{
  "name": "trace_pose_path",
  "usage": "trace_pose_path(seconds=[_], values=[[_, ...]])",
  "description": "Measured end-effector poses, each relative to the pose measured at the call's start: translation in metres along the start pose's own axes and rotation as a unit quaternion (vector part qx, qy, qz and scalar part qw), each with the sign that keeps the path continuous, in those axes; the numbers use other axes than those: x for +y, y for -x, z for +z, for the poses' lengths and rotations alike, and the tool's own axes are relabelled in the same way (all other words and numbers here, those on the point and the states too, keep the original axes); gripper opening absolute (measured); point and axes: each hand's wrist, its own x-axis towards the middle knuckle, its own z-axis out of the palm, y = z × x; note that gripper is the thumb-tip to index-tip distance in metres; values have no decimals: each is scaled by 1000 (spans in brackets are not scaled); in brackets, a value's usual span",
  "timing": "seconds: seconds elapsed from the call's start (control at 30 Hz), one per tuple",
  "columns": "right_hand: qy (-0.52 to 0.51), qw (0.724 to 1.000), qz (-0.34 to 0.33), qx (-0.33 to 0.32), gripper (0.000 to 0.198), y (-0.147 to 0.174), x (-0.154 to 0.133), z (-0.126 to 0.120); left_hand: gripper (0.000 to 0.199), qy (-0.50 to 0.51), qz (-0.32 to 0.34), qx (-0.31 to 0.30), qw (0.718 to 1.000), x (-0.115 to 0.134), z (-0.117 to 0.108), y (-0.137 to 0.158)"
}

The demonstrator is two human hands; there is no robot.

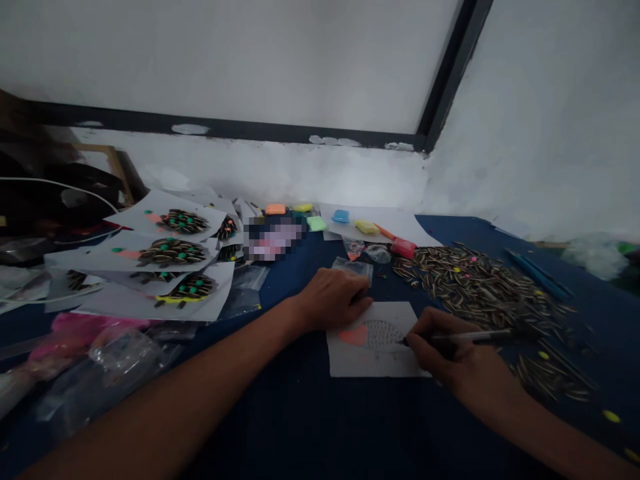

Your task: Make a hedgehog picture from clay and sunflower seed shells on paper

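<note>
My right hand point(450, 347) grips a pen point(470, 337). The pen's dark tip is at the right side of a drawing on a small white paper point(350, 363). On that paper, an orange patch point(353, 335) sits left of a rounded shape point(383, 335) filled with dark marks. At the paper's upper left edge rests my left hand point(340, 297), its fingers curled in; whatever they may hold is hidden. A clear plastic bag point(354, 268) lies just behind it. To the right of my right hand spreads a pile of striped sunflower seeds point(480, 283).
Finished-looking seed pictures on white sheets point(173, 252) are stacked at left. Clear plastic bags point(125, 360) lie before them. Toward the wall are coloured clay packs point(341, 216) and a red-capped item point(403, 247). A blue tool point(540, 273) lies beyond the seeds on the blue tabletop point(310, 427).
</note>
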Motion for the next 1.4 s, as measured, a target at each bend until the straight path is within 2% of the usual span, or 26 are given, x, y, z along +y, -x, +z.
trace_pose_path(seconds=[0.13,0.8,1.07,1.4], values=[[2,1000,2,16,27,0,-4,-2,20,2,-1,0,1000,0,0,0],[-14,1000,-3,-6,25,-1,1,-1,20,-3,-6,-17,1000,2,-3,0],[-28,1000,1,-13,26,2,-5,0,20,5,-1,-4,1000,1,-2,0],[-3,1000,2,-9,27,2,-1,-1,20,3,-3,-13,1000,1,-2,0]])
